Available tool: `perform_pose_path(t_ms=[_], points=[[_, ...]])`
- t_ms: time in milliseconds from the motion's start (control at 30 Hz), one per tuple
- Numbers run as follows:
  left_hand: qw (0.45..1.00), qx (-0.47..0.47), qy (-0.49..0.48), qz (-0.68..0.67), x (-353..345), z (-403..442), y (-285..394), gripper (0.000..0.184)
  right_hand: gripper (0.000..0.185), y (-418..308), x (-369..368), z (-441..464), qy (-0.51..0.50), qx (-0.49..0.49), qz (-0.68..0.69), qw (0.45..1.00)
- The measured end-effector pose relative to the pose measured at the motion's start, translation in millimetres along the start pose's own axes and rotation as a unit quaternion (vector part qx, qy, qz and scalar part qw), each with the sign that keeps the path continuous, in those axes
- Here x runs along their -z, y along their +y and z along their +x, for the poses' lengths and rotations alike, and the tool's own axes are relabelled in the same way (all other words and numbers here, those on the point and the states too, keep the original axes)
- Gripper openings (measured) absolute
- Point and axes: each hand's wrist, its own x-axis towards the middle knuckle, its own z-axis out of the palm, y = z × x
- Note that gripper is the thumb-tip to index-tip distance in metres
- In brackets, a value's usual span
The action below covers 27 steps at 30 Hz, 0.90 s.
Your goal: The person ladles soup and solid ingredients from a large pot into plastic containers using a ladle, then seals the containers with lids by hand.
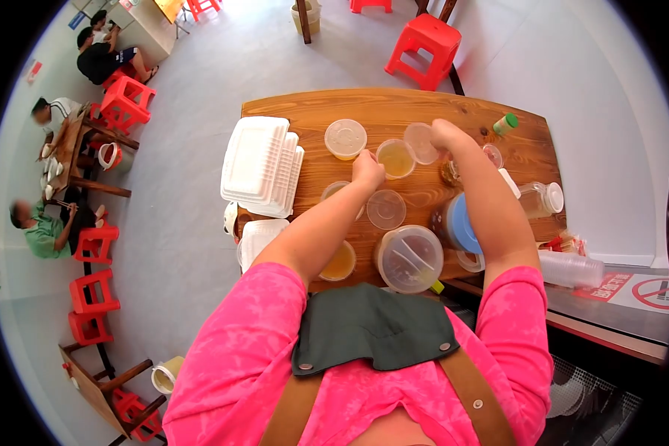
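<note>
My right hand pinches the edge of a clear round plastic lid, which is tilted beside an uncovered plastic tub of yellowish liquid. Along that tub's left side is my left hand, its fingers curled; whether they grip the rim is hidden. Just beyond it stands a tub with its lid on. Nearer my body lie a loose clear lid and another tub of yellow liquid. My left forearm partly covers one more tub.
White takeout boxes are stacked at the table's left. A large lidded pitcher, a blue-lidded container, a clear jar and a green-capped shaker stand on the right. Nested plastic cups lie on the side counter. People sit at far-left tables.
</note>
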Motion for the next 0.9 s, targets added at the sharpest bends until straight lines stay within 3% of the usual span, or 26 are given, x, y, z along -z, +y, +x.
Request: perform_pose_path(t_ms=[133,200,233,300,367,400,433,467,533,567,633,733,767,867,900], points=[[0.999,0.035,-0.028,0.017,16,-19,14,0.015,0.018,12,-20,10,-0.021,-0.005,-0.038,0.999],[0.973,-0.158,0.050,0.158,29,-21,10,0.015,0.018,5,-21,9,-0.007,0.002,-0.168,0.986],[0.974,-0.180,0.062,0.124,43,-28,18,0.017,0.017,2,-19,5,0.063,0.040,-0.172,0.982],[0.939,-0.267,0.174,0.124,60,-23,9,0.019,0.019,-17,-25,-1,0.178,0.116,-0.135,0.968],[0.952,-0.139,0.180,0.208,75,-9,-3,0.050,0.023,-46,-49,20,0.270,0.256,-0.165,0.914],[0.961,-0.073,0.150,0.219,85,-9,5,0.066,0.021,-70,-54,10,0.268,0.306,-0.205,0.890],[0.963,-0.056,0.190,0.184,81,2,-3,0.068,0.025,-93,-62,12,0.231,0.321,-0.185,0.900],[0.969,-0.018,0.174,0.174,81,19,-12,0.074,0.046,-109,-66,10,0.169,0.307,-0.230,0.908],[0.981,0.063,0.132,0.127,85,25,-15,0.076,0.076,-131,-73,-13,0.234,0.344,-0.232,0.879],[0.980,0.061,0.139,0.128,89,29,-14,0.076,0.076,-143,-72,-14,0.239,0.349,-0.230,0.876],[0.985,0.013,0.066,0.156,92,27,-20,0.079,0.096,-159,-74,-16,0.199,0.301,-0.260,0.896],[0.992,-0.042,0.069,0.101,92,20,-18,0.079,0.104,-170,-79,2,0.117,0.254,-0.249,0.927],[0.992,-0.091,0.022,0.080,93,32,-28,0.082,0.104,-171,-84,11,0.111,0.251,-0.251,0.928],[0.991,-0.089,0.047,0.088,83,44,-41,0.083,0.108,-176,-81,12,0.101,0.259,-0.295,0.914],[0.990,-0.126,0.056,0.033,76,58,-56,0.083,0.107,-181,-71,-6,0.084,0.214,-0.287,0.930]])
